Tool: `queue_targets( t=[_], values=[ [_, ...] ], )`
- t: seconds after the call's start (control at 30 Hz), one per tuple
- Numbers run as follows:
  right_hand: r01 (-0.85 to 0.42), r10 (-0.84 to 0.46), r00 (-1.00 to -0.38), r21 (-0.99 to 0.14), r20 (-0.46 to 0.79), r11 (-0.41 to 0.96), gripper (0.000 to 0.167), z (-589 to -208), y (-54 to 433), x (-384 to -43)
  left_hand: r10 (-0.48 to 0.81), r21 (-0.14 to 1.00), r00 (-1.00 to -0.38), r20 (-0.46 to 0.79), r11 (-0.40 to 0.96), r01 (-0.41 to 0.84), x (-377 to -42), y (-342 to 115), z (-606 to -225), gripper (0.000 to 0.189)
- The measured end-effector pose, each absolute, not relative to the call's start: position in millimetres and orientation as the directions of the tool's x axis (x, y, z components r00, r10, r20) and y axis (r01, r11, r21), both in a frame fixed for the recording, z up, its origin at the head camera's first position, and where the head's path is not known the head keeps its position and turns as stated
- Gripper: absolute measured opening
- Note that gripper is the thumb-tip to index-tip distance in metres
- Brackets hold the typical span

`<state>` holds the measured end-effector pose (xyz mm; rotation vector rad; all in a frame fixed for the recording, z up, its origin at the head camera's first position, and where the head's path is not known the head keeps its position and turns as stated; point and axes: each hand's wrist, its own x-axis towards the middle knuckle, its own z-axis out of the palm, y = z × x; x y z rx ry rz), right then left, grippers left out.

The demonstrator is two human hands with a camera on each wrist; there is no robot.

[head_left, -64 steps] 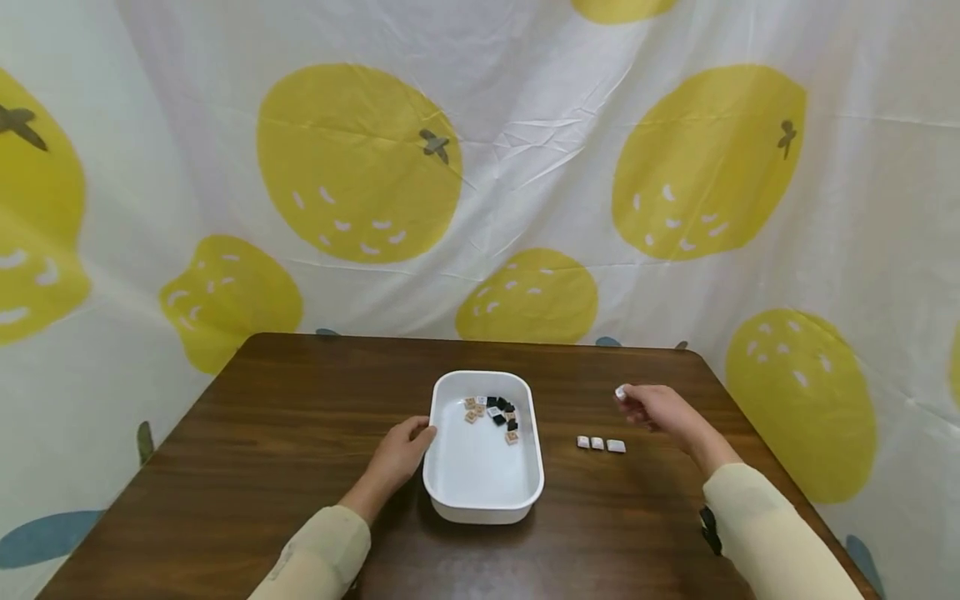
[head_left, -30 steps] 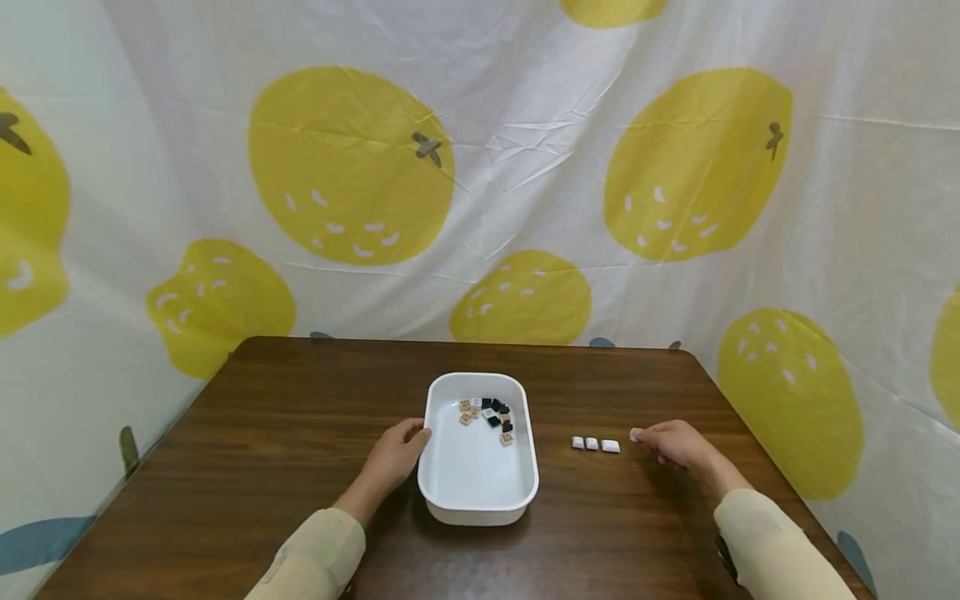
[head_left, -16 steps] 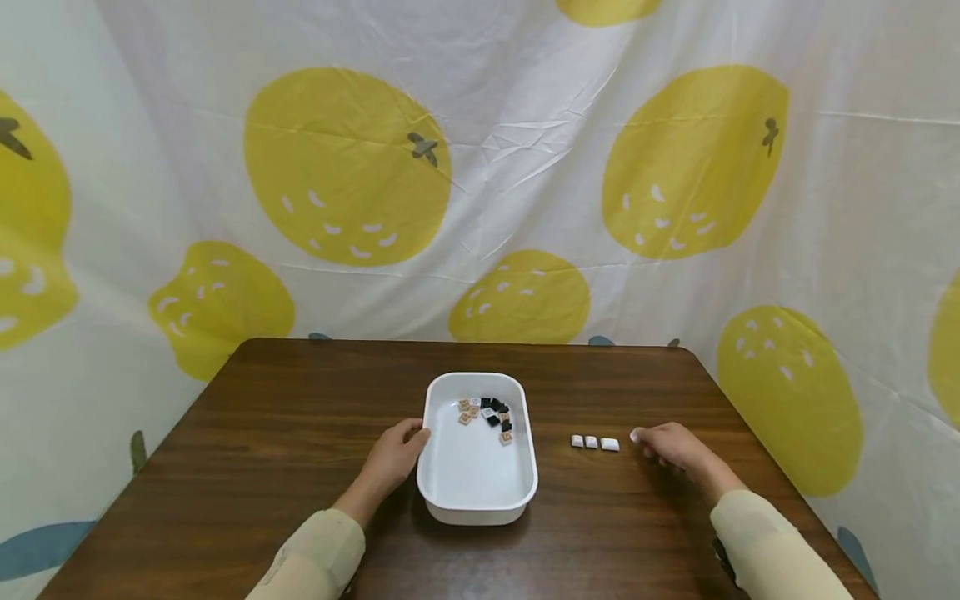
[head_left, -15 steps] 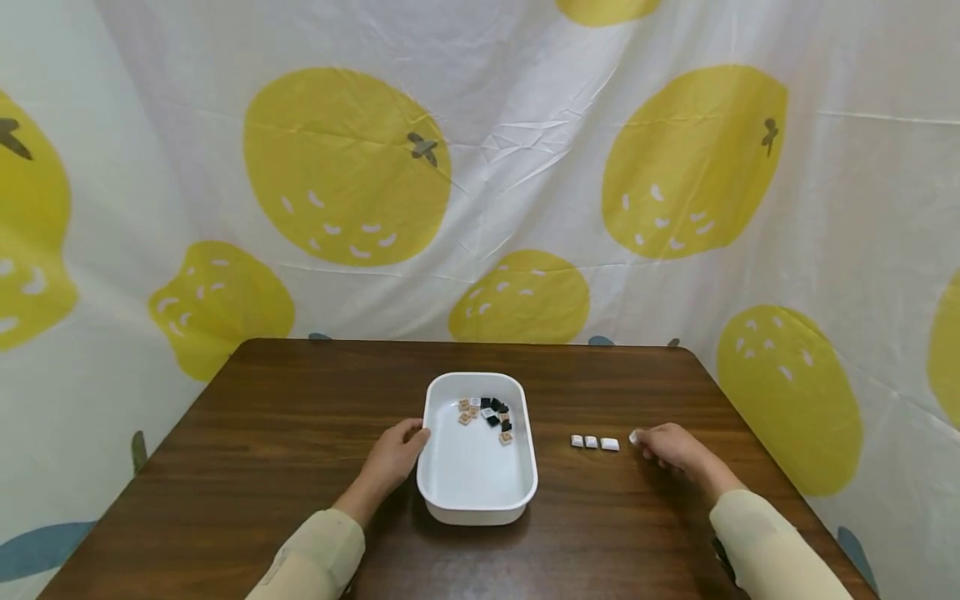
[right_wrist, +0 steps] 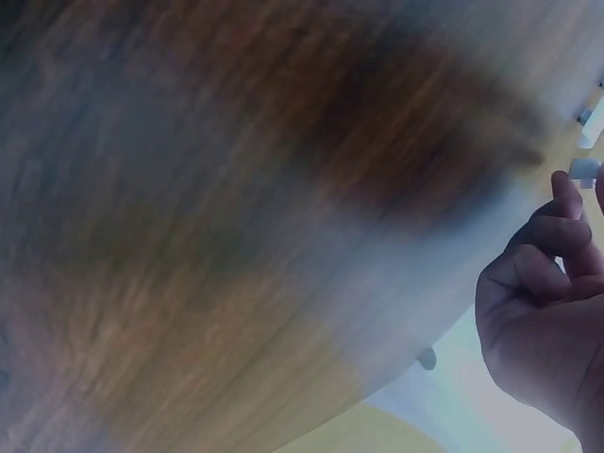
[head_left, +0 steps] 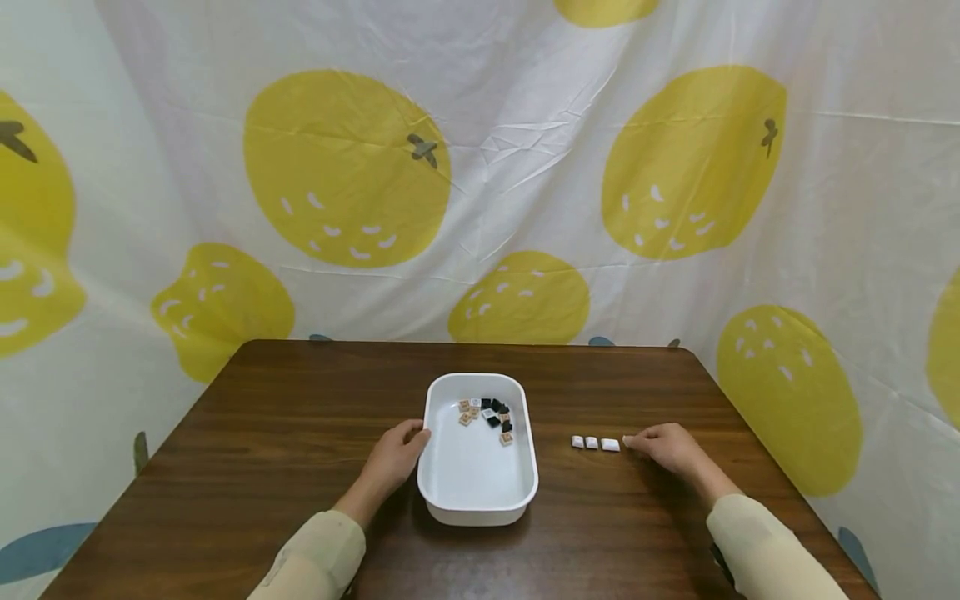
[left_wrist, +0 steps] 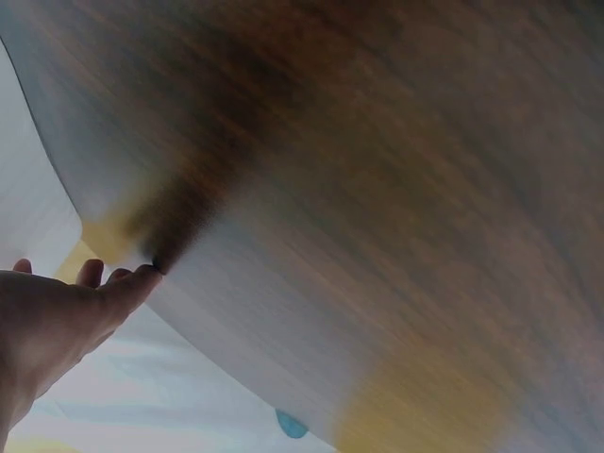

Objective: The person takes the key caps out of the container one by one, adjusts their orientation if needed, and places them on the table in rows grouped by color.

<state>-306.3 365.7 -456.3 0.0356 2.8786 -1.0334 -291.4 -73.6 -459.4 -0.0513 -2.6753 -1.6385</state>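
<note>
Left hand: fingers relaxed, touching tray's nine o'clock side
Tray: mixed keycaps, eleven to two o'clock
White row: on desk, tray's three o'clock
Right hand: pinching white keycap, row's three o'clock end

white keycap: pinched | three others: rowed beside | white tray: upright

no text is readable, even on the keycaps.
</note>
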Motion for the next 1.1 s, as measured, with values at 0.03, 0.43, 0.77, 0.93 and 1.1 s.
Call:
queue_targets(
  t=[0.03, 0.43, 0.77, 0.93, 1.1],
  values=[
    [0.044, -0.002, -0.997, -0.621, -0.074, 0.782, 0.034, -456, 366, -305, 0.026, 0.890, -0.999, 0.025, 0.454, 0.034, -291, -74, -459, 0.037],
    [-0.009, -0.049, -0.996, -0.467, -0.074, 0.884, 0.041, -453, 362, -304, 0.021, 0.886, -1.000, 0.004, 0.463, 0.013, -290, -74, -458, 0.037],
    [-0.061, -0.090, -0.994, -0.389, -0.057, 0.919, 0.040, -455, 370, -301, 0.019, 0.883, -1.000, 0.002, 0.470, 0.010, -289, -73, -457, 0.037],
    [-0.053, -0.067, -0.997, -0.377, -0.025, 0.925, 0.039, -452, 379, -303, 0.020, 0.884, -1.000, 0.011, 0.467, 0.019, -290, -73, -457, 0.037],
    [-0.145, -0.129, -0.989, -0.329, 0.070, 0.933, 0.028, -450, 382, -308, 0.021, 0.883, -1.000, 0.018, 0.469, 0.025, -290, -74, -457, 0.036]
  ],
)
